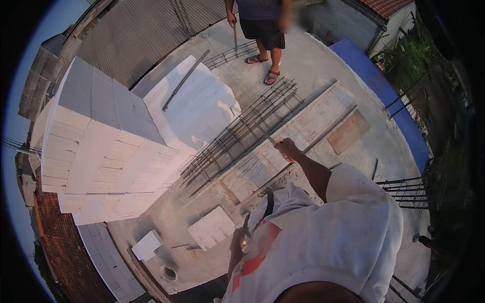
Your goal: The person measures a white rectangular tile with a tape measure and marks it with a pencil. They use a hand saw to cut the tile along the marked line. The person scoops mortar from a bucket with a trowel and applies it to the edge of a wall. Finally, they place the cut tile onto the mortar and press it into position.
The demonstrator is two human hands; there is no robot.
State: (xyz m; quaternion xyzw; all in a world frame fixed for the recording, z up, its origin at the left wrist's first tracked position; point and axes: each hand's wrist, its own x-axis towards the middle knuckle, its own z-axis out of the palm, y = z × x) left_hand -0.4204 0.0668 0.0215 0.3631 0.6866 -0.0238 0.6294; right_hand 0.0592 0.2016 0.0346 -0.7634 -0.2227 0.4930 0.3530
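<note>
"Where's the bar [267, 135]?"
"Gripped in the right hand [286, 147], pointing up-left toward the steel cage [247, 124], crosswise to its length."
"Left hand [237, 240]?"
"Lower, partly hidden; its grip I can't tell."

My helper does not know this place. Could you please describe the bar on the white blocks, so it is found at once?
Find the big white stack at left. A dark bar lies slantwise on top of its lower part. It is single and straight, unlike the rebar cage beside the stack.
</note>
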